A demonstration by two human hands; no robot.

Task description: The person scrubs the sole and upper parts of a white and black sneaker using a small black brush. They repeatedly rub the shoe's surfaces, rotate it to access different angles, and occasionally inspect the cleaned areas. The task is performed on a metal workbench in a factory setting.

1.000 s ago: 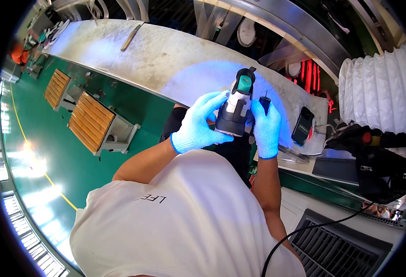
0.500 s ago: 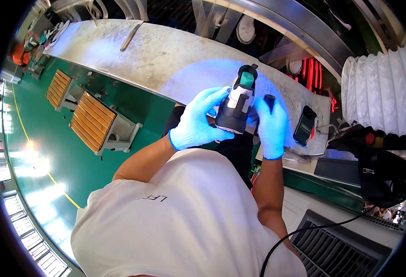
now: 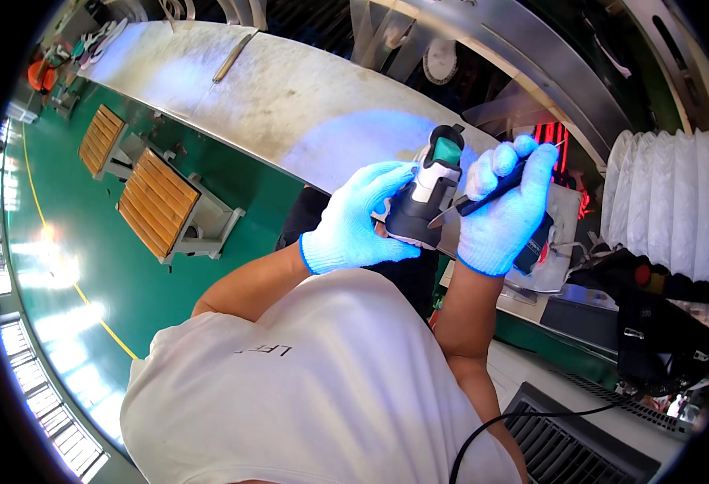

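Observation:
My left hand [image 3: 353,218], in a glove lit bluish, is closed around the side of a black, white and grey shoe [image 3: 425,189]. Teal material fills the shoe's opening, and the shoe is held tilted above the bench edge. In my gloved right hand [image 3: 503,222] is a black-handled knife [image 3: 490,195]. Its short metal blade points left and lies against or just in front of the shoe's lower right side; contact is hard to tell. A thin pointed tip sticks out at the handle's other end.
The long pale worktop [image 3: 306,89] carries a wooden-handled tool [image 3: 232,60]. A dark phone [image 3: 534,248] lies partly hidden behind my right hand. Beyond are metal rails, a pale shoe [image 3: 440,63] and red-glowing bars [image 3: 554,141]. A white ribbed duct [image 3: 669,202] stands right; slatted wooden stools [image 3: 158,202] left.
My right hand has risen and turned, bringing the knife's blade into sight beside the shoe. The shoe has shifted slightly right and toward me in my left hand.

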